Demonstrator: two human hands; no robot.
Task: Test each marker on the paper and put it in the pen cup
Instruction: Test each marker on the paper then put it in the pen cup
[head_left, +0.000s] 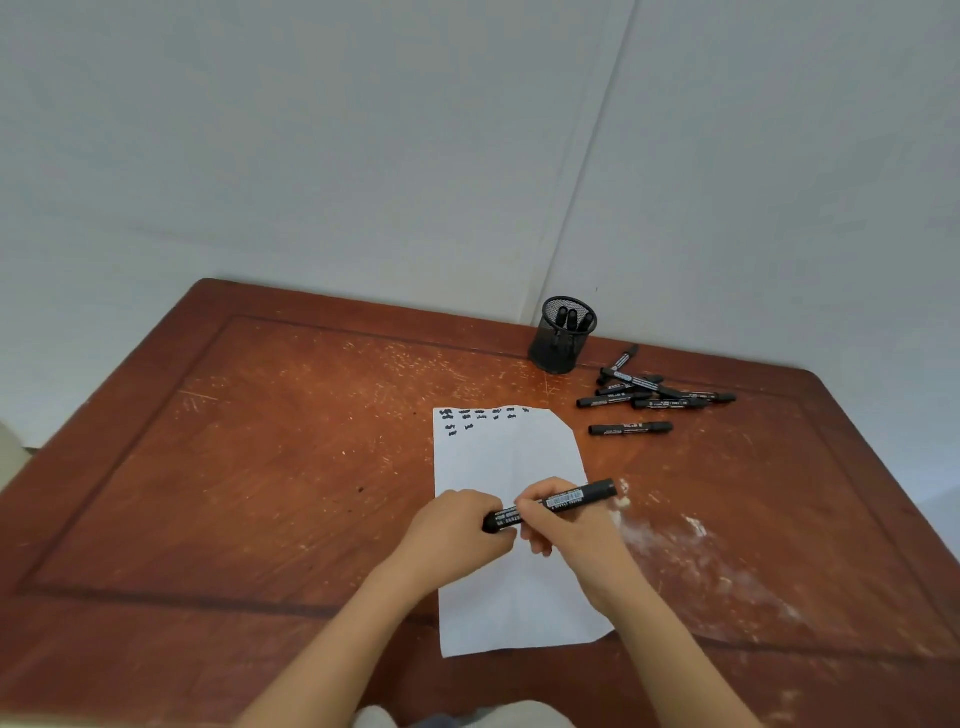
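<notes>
Both hands grip one black marker (550, 505) over the paper (511, 457): left hand (457, 530) fingers curled on its cap end, right hand (563, 525) clamped on the barrel; a straight, steady pull should uncap it best.

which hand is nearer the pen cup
Right. The right hand lies nearly straight in front of the pen cup, over the paper; the left hand sits further left, both holding one marker.

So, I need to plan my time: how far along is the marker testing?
Done: black scribbles top the white paper sheet, and three black markers stand in the black mesh pen cup. In hand: the left hand and right hand grip one black marker above the sheet. Left: a loose pile of black markers lies beside the cup.
</notes>
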